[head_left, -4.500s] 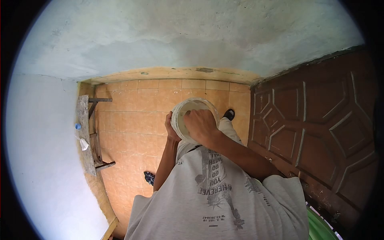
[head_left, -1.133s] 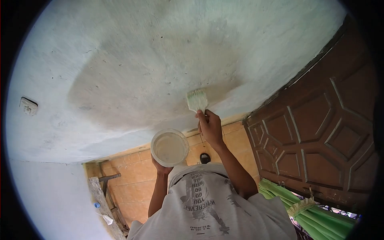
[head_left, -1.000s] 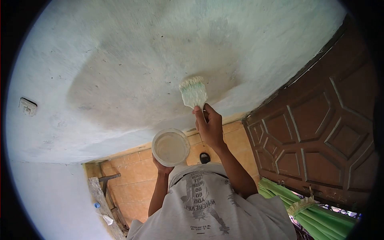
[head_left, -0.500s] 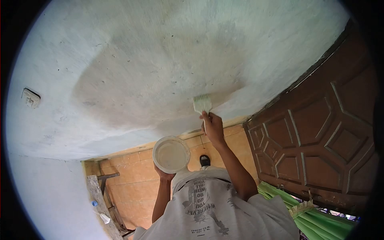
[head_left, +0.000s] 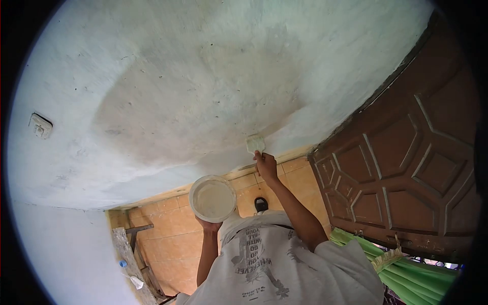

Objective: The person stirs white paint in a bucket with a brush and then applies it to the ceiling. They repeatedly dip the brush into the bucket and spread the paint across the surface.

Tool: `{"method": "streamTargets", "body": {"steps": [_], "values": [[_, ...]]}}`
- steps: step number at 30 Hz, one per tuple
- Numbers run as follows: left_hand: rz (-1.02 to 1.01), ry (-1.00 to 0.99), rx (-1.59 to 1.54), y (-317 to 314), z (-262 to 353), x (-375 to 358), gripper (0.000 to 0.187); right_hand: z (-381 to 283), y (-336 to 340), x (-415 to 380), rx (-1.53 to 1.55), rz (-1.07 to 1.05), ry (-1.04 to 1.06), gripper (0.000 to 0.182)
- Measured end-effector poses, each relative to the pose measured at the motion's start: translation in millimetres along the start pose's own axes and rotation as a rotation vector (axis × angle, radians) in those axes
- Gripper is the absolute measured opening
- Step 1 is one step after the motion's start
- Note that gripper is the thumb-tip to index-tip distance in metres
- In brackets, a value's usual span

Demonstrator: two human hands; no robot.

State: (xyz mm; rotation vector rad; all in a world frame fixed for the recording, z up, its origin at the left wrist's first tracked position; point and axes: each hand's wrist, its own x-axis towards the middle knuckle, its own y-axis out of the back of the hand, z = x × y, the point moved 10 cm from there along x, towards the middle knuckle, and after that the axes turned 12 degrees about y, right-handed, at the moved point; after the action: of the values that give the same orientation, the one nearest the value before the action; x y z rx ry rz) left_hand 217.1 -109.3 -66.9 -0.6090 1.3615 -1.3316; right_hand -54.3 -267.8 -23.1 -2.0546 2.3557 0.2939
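Note:
My right hand (head_left: 267, 166) is closed round the handle of a wide flat brush (head_left: 255, 144), whose bristles are against the lower part of the wall (head_left: 203, 117). A large darker, damp-looking patch spreads over the wall above and to the left of the brush. My left hand (head_left: 208, 224) grips a round whitish tub (head_left: 212, 199) from its near side and underneath. Pale matter shows inside the tub, which is held in front of my body, to the left of the brush.
A brown panelled door (head_left: 396, 173) stands at the right, with a green curtain (head_left: 406, 274) below it. A switch or socket (head_left: 40, 126) is on the wall at left. A wooden plank (head_left: 127, 254) lies at lower left over orange floor tiles (head_left: 178, 249).
My right hand and the brush have moved down the wall, closer to the floor. The tub in my left hand has shifted slightly to the left.

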Motion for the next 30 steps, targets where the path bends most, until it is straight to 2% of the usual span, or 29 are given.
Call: {"method": "streamTargets", "body": {"steps": [1,2,4,9,10,13,16,19,22,25,28,30], "values": [[-0.003,0.003,-0.002,-2,0,0,0.076,-1,0,0,0.01,-0.013,-0.035,0.049],[-0.005,0.008,-0.004,-3,0,0,0.077,-10,2,3,0.007,-0.02,0.021,0.048],[-0.013,0.017,-0.001,-7,0,1,0.08,-65,11,3,0.003,-0.034,0.132,0.047],[0.004,0.042,-0.065,5,-3,10,0.085,-203,27,-20,0.142,-0.07,0.234,0.046],[0.019,0.041,-0.109,13,-3,14,0.092,-215,28,-23,0.167,-0.08,0.261,0.046],[0.032,0.032,-0.076,26,-3,17,0.091,-236,37,-23,0.107,0.003,0.442,0.047],[0.037,0.02,-0.085,28,-3,18,0.09,-188,28,-10,0.07,-0.018,0.357,0.048],[0.021,0.002,-0.184,13,-2,16,0.09,-103,14,0,0.006,-0.071,0.232,0.047],[0.035,-0.006,-0.038,23,0,11,0.089,-43,8,0,0.006,-0.082,0.045,0.047],[-0.013,0.013,0.002,2,-1,3,0.077,-18,5,5,0.044,-0.094,-0.066,0.045],[-0.022,0.009,0.028,-10,0,2,0.075,-94,16,-3,0.086,-0.073,0.037,0.045],[0.02,-0.004,-0.078,2,1,6,0.086,-159,25,-13,0.118,-0.064,0.141,0.044]]}}
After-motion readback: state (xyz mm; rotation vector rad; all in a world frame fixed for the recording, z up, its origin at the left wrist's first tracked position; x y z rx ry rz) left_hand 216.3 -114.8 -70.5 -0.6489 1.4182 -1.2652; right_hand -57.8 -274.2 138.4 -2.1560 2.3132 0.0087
